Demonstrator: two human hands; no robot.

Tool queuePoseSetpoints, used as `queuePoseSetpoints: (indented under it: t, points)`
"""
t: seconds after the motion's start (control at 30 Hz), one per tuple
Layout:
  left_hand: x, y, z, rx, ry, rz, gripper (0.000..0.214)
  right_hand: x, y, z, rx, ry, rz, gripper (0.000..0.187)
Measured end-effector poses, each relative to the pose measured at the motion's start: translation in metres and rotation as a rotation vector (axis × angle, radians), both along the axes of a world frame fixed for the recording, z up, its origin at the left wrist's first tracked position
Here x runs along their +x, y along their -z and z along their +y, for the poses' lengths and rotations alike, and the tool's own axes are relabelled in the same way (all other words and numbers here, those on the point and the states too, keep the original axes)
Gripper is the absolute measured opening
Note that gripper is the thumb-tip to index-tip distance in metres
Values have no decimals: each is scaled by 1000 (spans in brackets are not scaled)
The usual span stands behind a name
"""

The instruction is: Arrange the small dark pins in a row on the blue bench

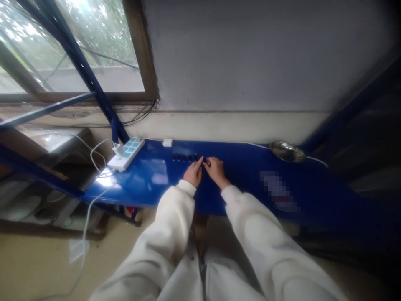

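Several small dark pieces (184, 157) stand in a row on the blue tabletop (175, 190), just beyond my hands. My left hand (193, 172) rests near the right end of that row, its fingers stretched forward and the fingertips close to my right hand. It seems to hold nothing. Curled in a pinch, my right hand (215, 168) is beside it to the right, with a small dark piece like those in the row at its fingertips. Its fingers partly hide that piece, so its exact kind does not show.
On the left lies a white power strip (127, 154) with a plug and trailing cables. A white adapter (167, 143) sits at the back edge. To the right are a shiny metal dish (287, 151) and a pixelated flat item (278, 191). Blue metal posts (90, 79) rise at the left.
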State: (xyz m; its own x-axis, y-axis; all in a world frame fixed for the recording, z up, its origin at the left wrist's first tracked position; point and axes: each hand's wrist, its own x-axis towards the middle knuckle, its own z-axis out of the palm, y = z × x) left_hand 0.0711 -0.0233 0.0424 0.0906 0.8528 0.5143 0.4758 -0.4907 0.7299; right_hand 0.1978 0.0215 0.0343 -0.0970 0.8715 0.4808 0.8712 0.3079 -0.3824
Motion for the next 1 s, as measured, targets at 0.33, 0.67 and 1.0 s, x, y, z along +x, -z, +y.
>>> queuePoseSetpoints:
  t: [0.33,0.67,1.0]
  points:
    - [-1,11,9,-45,-113,222,23,4,11,-15,95,-180,-98,16]
    - [-8,29,20,-121,-270,-260,19,8,19,-9,138,-108,157,25]
    - [-8,29,20,-108,-235,-261,19,8,19,-11,148,-129,85,27]
